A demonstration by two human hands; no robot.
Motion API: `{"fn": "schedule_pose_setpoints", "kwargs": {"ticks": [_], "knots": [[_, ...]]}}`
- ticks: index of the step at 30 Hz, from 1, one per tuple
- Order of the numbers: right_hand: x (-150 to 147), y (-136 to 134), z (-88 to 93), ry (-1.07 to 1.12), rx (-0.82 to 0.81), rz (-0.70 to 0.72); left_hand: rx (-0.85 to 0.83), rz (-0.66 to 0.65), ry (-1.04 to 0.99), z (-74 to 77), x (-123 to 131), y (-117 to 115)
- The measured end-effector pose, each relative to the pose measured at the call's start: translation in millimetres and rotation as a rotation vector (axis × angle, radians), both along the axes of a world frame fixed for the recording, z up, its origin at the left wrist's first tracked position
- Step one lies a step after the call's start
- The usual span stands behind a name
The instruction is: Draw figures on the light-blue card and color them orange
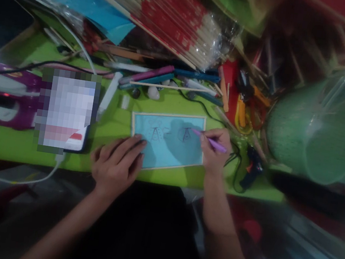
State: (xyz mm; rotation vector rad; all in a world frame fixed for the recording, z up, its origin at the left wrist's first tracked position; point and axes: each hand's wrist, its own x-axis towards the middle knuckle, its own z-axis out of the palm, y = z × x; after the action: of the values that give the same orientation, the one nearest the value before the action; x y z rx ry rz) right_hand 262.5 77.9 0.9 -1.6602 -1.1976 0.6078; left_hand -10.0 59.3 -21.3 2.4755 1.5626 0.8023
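A light blue rectangular board (169, 153) with a pale stick-like border lies on the green table. Dark drawn marks, two of them shaped like the letter A, stand in its upper part. My right hand (216, 151) is closed around a purple pen (214, 144), whose tip is at the right-hand A. Over the board's lower left corner rests my left hand (119, 160), its fingers loosely spread and touching the edge. The left hand holds nothing that I can see.
A phone (77, 135), partly blurred out, lies left with a white cable. Pens (154, 75), scissors (242, 114) and sticks line the back. A glue gun (252, 169) and a large green bucket (318, 129) are at right. Bagged red-and-cream sticks (177, 13) lie behind.
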Motion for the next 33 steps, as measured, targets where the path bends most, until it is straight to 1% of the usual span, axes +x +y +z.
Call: {"fn": "schedule_pose_setpoints", "kwargs": {"ticks": [7,12,21,29,33], "knots": [[0.5,-1.4,-0.7,-0.085,0.03,-0.013,-0.001,0.002,-0.008,-0.1,0.1,-0.7],[2.1,-3.2,-0.4,-0.1,0.049,-0.047,-0.009,0.002,-0.016,1.0,0.4,0.1],[5.2,-10.2,-2.4,0.04,0.057,-0.037,0.011,-0.004,0.003,1.2,0.6,0.5],[7.6,-13.7,-4.6,0.066,0.036,-0.003,0.014,-0.004,0.002,0.6,0.7,0.6],[8.9,-15.4,-8.3,0.118,0.01,0.016,0.029,-0.003,0.012,-0.8,-0.2,0.6]]}}
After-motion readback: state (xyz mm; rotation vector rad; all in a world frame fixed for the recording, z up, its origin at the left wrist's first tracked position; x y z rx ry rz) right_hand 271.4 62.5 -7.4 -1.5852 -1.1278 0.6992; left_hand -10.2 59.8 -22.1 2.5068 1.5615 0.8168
